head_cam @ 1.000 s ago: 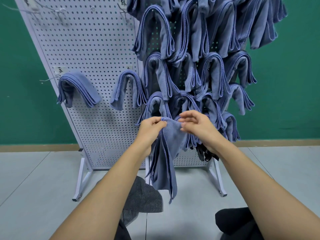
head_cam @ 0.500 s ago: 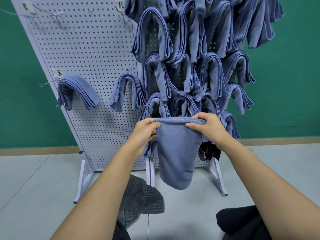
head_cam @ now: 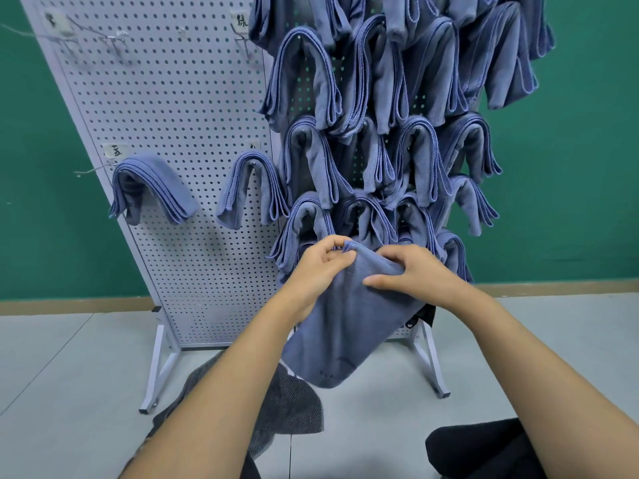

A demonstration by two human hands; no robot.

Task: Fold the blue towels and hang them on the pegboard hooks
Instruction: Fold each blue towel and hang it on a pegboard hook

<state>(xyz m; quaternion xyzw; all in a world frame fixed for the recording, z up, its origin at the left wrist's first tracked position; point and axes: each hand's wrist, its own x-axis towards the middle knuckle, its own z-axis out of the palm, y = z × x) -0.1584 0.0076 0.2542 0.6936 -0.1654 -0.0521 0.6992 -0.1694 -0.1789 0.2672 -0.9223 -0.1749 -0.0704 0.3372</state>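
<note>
Both hands, left hand point(head_cam: 320, 267) and right hand point(head_cam: 411, 271), pinch the blue towel's point(head_cam: 345, 326) top edge at mid-frame; soft, light, limp cloth, best gripped by corners.

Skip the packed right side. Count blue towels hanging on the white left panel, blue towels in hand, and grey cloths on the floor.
Hung towels on the white panel: 2
Held towel, gripped by left hand and right hand: 1
Grey cloth on the floor: 1
Total: 4
</note>
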